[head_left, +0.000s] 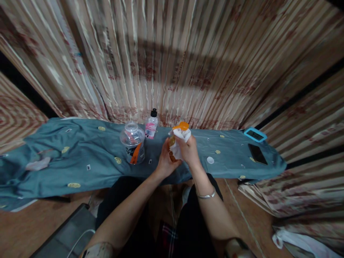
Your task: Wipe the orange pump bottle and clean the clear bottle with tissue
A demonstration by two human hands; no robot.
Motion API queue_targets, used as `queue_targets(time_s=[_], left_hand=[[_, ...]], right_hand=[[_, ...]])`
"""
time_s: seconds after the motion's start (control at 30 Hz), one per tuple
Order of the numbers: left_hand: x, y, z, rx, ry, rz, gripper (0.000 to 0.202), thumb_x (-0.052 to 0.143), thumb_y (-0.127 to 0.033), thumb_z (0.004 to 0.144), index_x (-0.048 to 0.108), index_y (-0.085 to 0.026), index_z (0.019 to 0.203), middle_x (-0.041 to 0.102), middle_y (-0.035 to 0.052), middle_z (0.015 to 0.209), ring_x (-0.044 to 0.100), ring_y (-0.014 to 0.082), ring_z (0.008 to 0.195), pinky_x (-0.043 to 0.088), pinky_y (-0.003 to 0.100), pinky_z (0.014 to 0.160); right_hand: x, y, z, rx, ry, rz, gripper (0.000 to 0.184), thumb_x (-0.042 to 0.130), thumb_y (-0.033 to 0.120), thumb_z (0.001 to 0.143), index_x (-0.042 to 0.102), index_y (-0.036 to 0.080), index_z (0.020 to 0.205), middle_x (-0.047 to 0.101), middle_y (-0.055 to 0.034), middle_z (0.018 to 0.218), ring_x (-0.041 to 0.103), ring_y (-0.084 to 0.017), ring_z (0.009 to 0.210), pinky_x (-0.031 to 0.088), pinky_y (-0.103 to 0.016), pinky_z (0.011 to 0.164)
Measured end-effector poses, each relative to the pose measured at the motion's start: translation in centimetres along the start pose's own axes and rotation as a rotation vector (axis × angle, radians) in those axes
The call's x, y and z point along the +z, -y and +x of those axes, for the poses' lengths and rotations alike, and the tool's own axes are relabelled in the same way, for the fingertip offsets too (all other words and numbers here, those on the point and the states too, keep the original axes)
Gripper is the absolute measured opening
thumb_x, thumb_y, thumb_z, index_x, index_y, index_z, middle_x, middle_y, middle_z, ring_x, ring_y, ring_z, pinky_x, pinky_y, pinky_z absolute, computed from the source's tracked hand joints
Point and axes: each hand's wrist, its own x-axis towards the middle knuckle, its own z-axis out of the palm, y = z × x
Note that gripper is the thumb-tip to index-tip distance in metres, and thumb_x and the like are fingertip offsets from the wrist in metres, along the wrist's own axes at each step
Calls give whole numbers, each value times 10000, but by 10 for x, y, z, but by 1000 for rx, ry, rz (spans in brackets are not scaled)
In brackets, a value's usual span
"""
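Both hands meet over the front edge of a table draped in a blue-grey cloth (80,157). My left hand (166,161) is closed around a small orange object whose rounded orange top (182,125) sticks up. My right hand (189,150) is closed on a white tissue (180,138) pressed against that object. What the orange object is cannot be made out. A clear plastic jar (132,142) with an orange piece inside stands just left of the hands. Behind it stands a small clear bottle with a black cap (151,124).
A black phone (257,153) and a blue-framed device (255,134) lie at the table's right end. A small white disc (210,160) lies right of the hands. Striped curtains (172,61) close in the back and sides. A dark case (67,233) sits on the floor at lower left.
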Motion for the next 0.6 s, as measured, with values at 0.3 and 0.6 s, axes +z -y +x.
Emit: queue_targets(time_s=[0.3,0.6], left_hand=[[-6,-16,3,-26,10,-22,946,822,-312,669,335,-193,1472,538,175,1468,560,330,1345,445,525,1147],[-11,-13,4,-8,54,8,973,790,-252,683,293,-191,1517,503,178,1517,522,332,1398,393,532,1196]], right_hand=[[-18,-12,13,68,88,112,371,785,477,797,708,155,965,723,-61,961,672,-200,878,535,-385,848],[-16,-37,8,121,-25,277,439,770,534,834,709,145,1029,717,-90,1111,664,-231,1059,476,-466,1034]])
